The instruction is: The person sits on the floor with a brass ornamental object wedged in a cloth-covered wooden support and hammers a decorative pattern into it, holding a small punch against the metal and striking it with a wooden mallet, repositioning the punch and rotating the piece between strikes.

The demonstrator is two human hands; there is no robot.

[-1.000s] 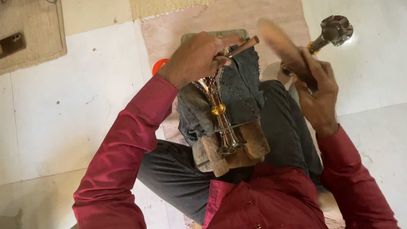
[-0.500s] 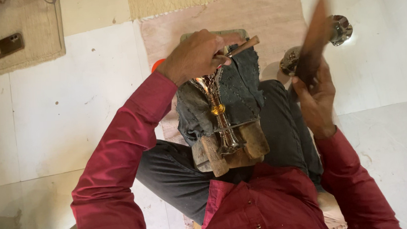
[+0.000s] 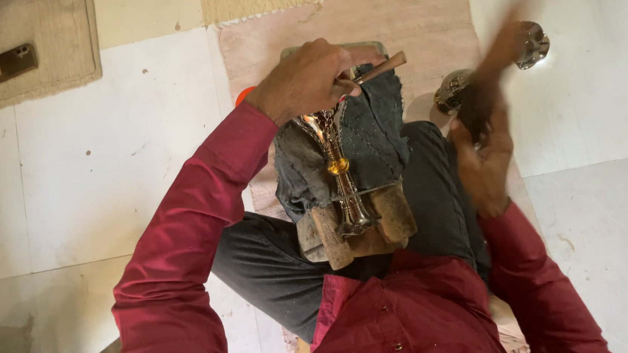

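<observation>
Since the frame half a second earlier, the mallet [image 3: 489, 78] has been swung further from the body and is now seen only as a dark blur, while the punch [image 3: 379, 68] has been kept at the same spot.

The left hand [image 3: 306, 81] is closed around the wooden-handled punch, pinched between thumb and fingers, with its tip pressed toward the top of the metal piece [image 3: 340, 174]. The right hand [image 3: 485, 158] is clenched around the mallet's handle, raised well apart from the left hand.

The metal piece, a slender brass-coloured stem with a yellow bead at its middle, is laid lengthwise just below the left hand and is clamped at its lower end in a wooden block [image 3: 356, 229]. A dark cloth [image 3: 374, 129] is spread under it over the lap. Two shiny round metal parts [image 3: 452, 90] [image 3: 536, 43] are seen on the floor [image 3: 101, 165] just beyond the right hand, one partly hidden by the blurred mallet.
</observation>
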